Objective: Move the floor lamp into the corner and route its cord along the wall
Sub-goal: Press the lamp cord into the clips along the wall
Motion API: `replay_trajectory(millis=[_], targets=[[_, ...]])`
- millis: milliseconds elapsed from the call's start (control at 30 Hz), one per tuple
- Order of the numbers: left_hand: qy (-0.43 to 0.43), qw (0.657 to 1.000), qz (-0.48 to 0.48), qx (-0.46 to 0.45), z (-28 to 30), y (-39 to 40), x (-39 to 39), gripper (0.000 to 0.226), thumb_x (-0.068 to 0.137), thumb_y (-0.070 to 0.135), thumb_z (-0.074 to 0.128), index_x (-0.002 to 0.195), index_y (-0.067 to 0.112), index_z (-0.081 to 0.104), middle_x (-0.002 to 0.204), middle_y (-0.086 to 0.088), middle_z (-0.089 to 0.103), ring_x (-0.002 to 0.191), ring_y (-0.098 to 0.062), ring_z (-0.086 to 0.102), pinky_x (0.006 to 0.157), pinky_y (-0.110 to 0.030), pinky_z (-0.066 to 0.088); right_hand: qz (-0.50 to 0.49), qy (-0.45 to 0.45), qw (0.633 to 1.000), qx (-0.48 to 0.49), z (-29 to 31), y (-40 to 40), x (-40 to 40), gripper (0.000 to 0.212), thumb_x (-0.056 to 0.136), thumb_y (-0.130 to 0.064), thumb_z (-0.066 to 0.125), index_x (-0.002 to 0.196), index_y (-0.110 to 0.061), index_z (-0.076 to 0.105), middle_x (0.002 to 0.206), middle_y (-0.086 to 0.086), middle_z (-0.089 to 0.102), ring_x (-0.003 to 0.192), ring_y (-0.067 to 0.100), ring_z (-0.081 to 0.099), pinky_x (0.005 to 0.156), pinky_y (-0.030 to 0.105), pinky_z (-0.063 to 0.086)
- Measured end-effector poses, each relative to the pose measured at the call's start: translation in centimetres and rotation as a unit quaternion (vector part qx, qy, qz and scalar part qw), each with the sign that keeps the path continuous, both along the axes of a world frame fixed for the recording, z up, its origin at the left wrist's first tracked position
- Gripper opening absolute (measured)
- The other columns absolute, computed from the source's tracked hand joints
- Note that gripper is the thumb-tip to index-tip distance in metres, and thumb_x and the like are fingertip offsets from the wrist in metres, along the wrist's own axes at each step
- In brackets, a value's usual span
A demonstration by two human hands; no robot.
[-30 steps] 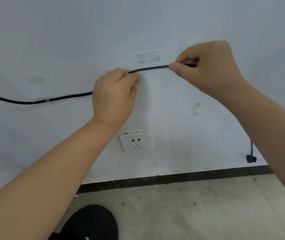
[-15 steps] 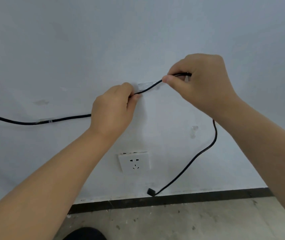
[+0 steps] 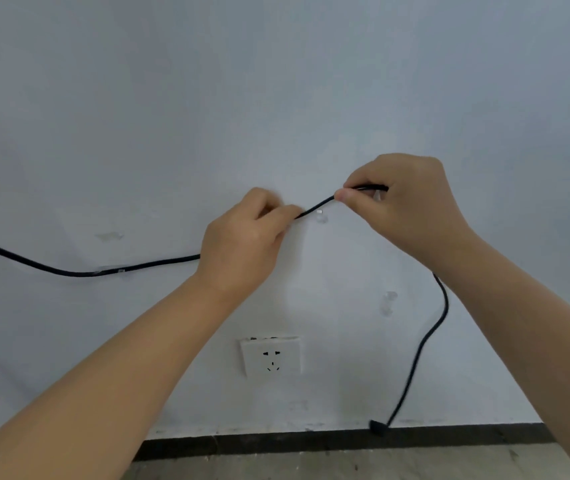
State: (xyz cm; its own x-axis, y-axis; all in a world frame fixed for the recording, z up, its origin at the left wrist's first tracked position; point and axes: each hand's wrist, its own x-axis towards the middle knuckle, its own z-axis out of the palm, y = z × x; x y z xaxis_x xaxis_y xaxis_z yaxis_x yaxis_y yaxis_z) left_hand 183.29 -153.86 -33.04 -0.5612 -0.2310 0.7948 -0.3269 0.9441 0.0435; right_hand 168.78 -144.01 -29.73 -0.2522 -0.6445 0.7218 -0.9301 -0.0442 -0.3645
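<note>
Both your hands pinch the black cord point(image 3: 314, 208) against the wall point(image 3: 276, 98): left hand point(image 3: 242, 244) closed on it beside the clear clip point(image 3: 321, 216), right hand point(image 3: 401, 206) thumb-and-fingers tight; its plug point(image 3: 378, 426) dangles near the baseboard point(image 3: 311, 441)

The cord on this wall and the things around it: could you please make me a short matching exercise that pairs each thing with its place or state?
Things:
1. cord
2. plug
3. wall socket
4. clear clip

Places or states:
A. empty, nothing plugged in
B. pinched between the left hand and the right hand
C. hanging just above the dark baseboard
D. already holding the cord, left of the left hand

Pairs: 1-B, 2-C, 3-A, 4-D
</note>
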Motion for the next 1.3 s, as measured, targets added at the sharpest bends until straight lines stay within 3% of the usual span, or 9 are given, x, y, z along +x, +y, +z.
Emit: replay_trajectory(millis=[133,267,400,533,667,867,1000,1100,1300], targets=[[-0.019,1.0,0.006,-0.008,0.4,0.2,0.1,0.033,0.074,0.005,0.042,0.087,0.004,0.073,0.072,-0.017,0.069,0.056,-0.026,0.066,0.041,-0.032,0.054,-0.006,-0.029,0.999,-0.029,-1.0,0.1,-0.5,0.013,0.077,-0.015,0.066,0.074,-0.002,0.069,0.074,0.014,0.072,0.068,0.022,0.06,0.068,0.032,0.047],[-0.052,0.998,0.027,-0.035,1.1,0.6,-0.1,0.024,0.064,-0.012,0.057,0.081,-0.001,0.072,0.069,-0.02,0.069,0.057,-0.029,0.066,0.039,-0.033,0.053,-0.032,-0.114,0.992,-0.052,-2.9,0.5,-0.9,0.017,0.075,-0.014,0.068,0.067,-0.001,0.061,0.056,0.006,0.058,0.055,0.017,0.051,0.054,0.01,0.036],[-0.116,0.992,0.035,-0.044,1.7,0.9,0.0,0.031,0.053,-0.021,0.061,0.079,-0.007,0.069,0.071,-0.024,0.068,0.057,-0.034,0.064,0.044,-0.036,0.052,-0.036,-0.133,0.989,-0.057,-3.8,0.7,-0.8,0.017,0.077,-0.013,0.066,0.067,-0.001,0.059,0.056,0.003,0.05,0.053,0.015,0.044,0.052,0.008,0.036],[-0.14,0.988,0.051,-0.041,2.3,1.3,-0.2,0.025,0.065,-0.005,0.05,0.084,-0.008,0.066,0.08,-0.026,0.065,0.07,-0.04,0.062,0.055,-0.041,0.05,-0.026,-0.112,0.992,-0.04,-3.4,0.9,-0.9,0.013,0.078,-0.01,0.064,0.07,0.0,0.06,0.058,0.004,0.052,0.054,0.016,0.044,0.054,0.006,0.036],[-0.155,0.985,0.035,-0.068,2.4,1.9,-1.0,0.016,0.07,-0.008,0.065,0.085,-0.007,0.068,0.076,-0.027,0.065,0.07,-0.04,0.061,0.057,-0.041,0.049,-0.01,-0.126,0.992,0.012,-3.6,1.5,-1.3,0.007,0.08,-0.008,0.06,0.075,-0.005,0.064,0.054,-0.012,0.048,0.05,-0.004,0.051,0.056,0.0,0.037],[-0.101,0.986,0.068,-0.111,0.9,1.9,-2.1,0.024,0.053,-0.015,0.074,0.071,0.0,0.07,0.061,-0.018,0.066,0.059,-0.032,0.062,0.05,-0.033,0.046,0.051,-0.309,0.947,0.079,-5.1,4.1,-3.2,0.028,0.084,-0.008,0.054,0.061,-0.024,0.061,0.048,-0.009,0.057,0.033,0.0,0.045,0.038,0.007,0.038],[-0.015,0.978,0.069,-0.197,-1.2,1.7,-2.9,0.034,0.058,-0.005,0.067,0.084,0.016,0.074,0.077,-0.011,0.072,0.074,-0.028,0.064,0.068,-0.034,0.044,0.04,-0.355,0.928,0.106,-7.4,6.9,-4.1,0.039,0.086,-0.007,0.052,0.055,-0.027,0.063,0.037,-0.013,0.058,0.044,0.009,0.047,0.054,0.014,0.042],[0.026,0.968,0.029,-0.25,-2.9,1.8,-3.8,0.035,0.069,-0.002,0.055,0.09,0.02,0.073,0.086,-0.008,0.074,0.088,-0.022,0.044,0.079,-0.038,0.028,0.017,-0.391,0.912,0.125,-9.6,8.2,-4.5,0.039,0.087,-0.007,0.051,0.055,-0.027,0.064,0.038,-0.011,0.059,0.059,0.023,0.047,0.074,0.036,0.042],[-0.032,0.975,-0.035,-0.217,-6.2,3.5,-5.8,0.019,0.056,-0.006,0.073,0.069,0.008,0.071,0.054,-0.007,0.064,0.061,-0.024,0.053,0.057,-0.032,0.035,-0.058,-0.431,0.887,0.157,-15.1,9.2,-4.7,0.015,0.082,-0.016,0.059,0.079,-0.009,0.072,0.049,-0.007,0.056,0.038,0.001,0.043,0.056,0.022,0.039]])
